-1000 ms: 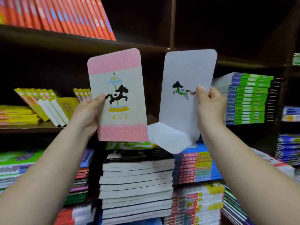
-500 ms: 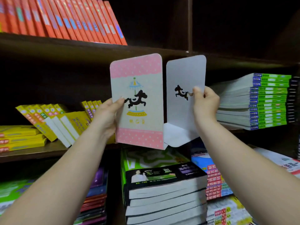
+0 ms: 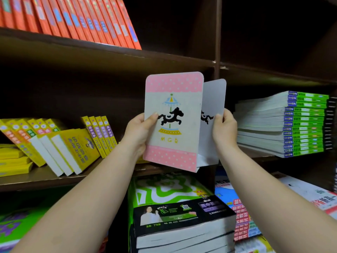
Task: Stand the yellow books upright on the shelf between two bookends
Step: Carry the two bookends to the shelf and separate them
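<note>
My left hand [image 3: 139,132] holds up a pink and cream bookend [image 3: 173,143] with a carousel horse printed on it. My right hand [image 3: 225,131] grips a second bookend [image 3: 212,101], seen from its plain white back and partly hidden behind the first. Both bookends hang in the air in front of the middle shelf [image 3: 42,177]. On that shelf to the left, several yellow books [image 3: 78,148] lean over to the left. More yellow books [image 3: 12,160] lie flat in a stack at the far left.
Red books [image 3: 73,17] lean on the top shelf. A dark upright divider [image 3: 218,37] splits the shelving. A stack of green-spined books [image 3: 299,123] lies flat on the right shelf. Stacks of books [image 3: 182,221] fill the level below my arms.
Both hands moved right and closer together, so the pink bookend now overlaps the white one. The view shifted left and up, bringing the yellow books nearer.
</note>
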`<action>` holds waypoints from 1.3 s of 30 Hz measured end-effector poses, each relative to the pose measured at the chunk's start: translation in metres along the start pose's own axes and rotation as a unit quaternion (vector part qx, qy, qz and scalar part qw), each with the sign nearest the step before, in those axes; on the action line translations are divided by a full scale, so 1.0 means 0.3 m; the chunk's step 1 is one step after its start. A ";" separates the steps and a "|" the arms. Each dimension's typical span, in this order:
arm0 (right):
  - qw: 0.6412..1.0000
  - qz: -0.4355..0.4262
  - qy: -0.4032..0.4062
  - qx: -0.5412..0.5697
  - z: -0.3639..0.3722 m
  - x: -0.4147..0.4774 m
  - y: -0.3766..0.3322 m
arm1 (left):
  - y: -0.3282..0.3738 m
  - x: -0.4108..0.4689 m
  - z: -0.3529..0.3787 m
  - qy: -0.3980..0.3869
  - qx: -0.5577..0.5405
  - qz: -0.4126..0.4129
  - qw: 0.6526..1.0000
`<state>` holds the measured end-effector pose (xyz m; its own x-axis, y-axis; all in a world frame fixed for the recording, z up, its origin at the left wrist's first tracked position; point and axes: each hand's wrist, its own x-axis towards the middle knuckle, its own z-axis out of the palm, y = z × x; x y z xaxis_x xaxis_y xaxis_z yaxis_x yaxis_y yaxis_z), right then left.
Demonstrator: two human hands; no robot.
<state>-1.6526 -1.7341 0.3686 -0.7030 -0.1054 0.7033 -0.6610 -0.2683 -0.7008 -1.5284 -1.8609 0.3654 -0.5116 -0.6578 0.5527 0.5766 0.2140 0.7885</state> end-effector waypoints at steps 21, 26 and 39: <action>0.982 -0.093 -0.130 -0.100 -0.035 -0.120 0.093 | -0.120 0.131 0.090 -0.063 0.048 -0.007 0.997; 0.960 -0.101 -0.169 -0.197 0.002 -0.218 0.092 | -0.133 0.153 0.089 -0.061 0.050 -0.011 0.997; 0.917 -0.063 -0.195 -0.341 0.080 -0.259 0.085 | -0.051 -0.024 -0.158 -0.187 0.580 0.031 0.792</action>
<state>-1.6085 -1.7559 0.2989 -0.5501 -0.4842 0.6804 -0.8346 0.3464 -0.4282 -1.5034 -1.8936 0.3364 -0.7832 -0.4069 0.4701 -0.2547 0.8997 0.3544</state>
